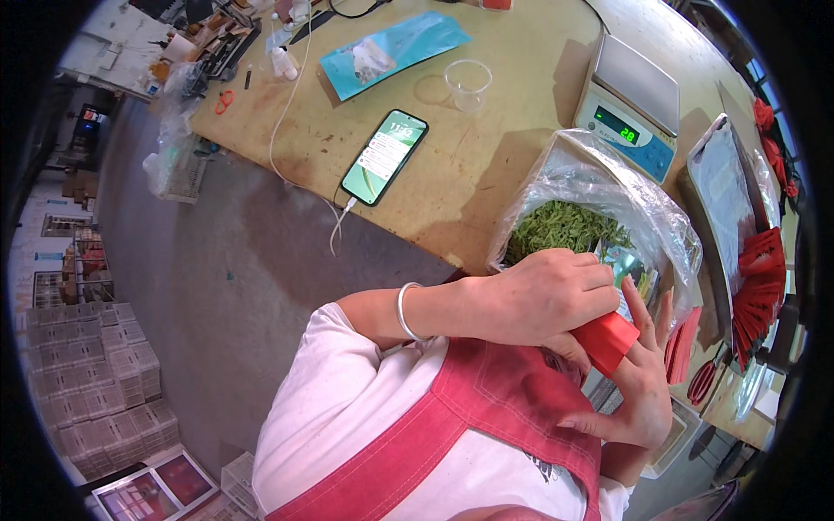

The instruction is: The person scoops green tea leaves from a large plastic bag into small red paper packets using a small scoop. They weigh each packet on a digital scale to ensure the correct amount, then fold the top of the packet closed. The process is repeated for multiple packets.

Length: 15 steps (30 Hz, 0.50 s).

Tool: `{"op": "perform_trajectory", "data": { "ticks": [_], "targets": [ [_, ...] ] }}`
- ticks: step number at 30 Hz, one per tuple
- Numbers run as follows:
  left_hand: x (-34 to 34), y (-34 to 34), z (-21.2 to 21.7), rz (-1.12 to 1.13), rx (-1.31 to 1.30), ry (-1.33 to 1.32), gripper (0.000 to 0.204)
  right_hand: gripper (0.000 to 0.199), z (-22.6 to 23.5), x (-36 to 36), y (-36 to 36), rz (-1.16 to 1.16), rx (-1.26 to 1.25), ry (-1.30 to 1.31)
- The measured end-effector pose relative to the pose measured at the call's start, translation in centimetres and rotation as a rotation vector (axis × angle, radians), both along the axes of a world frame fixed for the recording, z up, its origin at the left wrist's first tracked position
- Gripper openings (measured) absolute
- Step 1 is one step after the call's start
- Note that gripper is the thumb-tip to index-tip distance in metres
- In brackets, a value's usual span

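My left hand (547, 296), with a silver bangle on its wrist, reaches across from the left with curled fingers, gripping a small red packet (606, 341). Against the packet's right end is my right hand (641, 382), its fingers stretched out and its thumb spread apart. Just beyond both hands stands a clear plastic bag (647, 204) with its mouth wide. Green dried leaves (565, 230) fill its far side, and small packets, partly hidden by my hands, lie nearer me. Further red packets (684, 346) rest right of my right hand.
Behind the bag is a digital scale (630, 108). A phone (385, 157) on a white cable, a clear cup (468, 84) and a teal pouch (393, 55) lie on the table (486, 161). At right are a metal tray (725, 195), fanned red packets (757, 286) and red-handled scissors (702, 382).
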<state>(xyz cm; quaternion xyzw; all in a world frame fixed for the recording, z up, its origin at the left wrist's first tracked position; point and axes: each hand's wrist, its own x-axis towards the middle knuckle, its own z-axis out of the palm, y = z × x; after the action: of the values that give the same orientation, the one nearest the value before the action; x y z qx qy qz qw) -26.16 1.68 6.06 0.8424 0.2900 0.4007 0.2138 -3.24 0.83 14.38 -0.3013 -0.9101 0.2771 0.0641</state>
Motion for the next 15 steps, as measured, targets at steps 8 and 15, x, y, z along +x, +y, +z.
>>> {"op": "perform_trajectory", "data": {
  "ticks": [8,15],
  "targets": [
    [0.4,-0.4,0.7,0.040,-0.035,0.049,0.076,0.061,-1.1,1.3,0.8,0.013,-0.022,0.114],
    [-3.2,0.1,0.2,0.135,-0.138,0.088,0.077,0.046,-0.5,6.0,-1.3,-0.297,-0.013,0.282]
  ]
}}
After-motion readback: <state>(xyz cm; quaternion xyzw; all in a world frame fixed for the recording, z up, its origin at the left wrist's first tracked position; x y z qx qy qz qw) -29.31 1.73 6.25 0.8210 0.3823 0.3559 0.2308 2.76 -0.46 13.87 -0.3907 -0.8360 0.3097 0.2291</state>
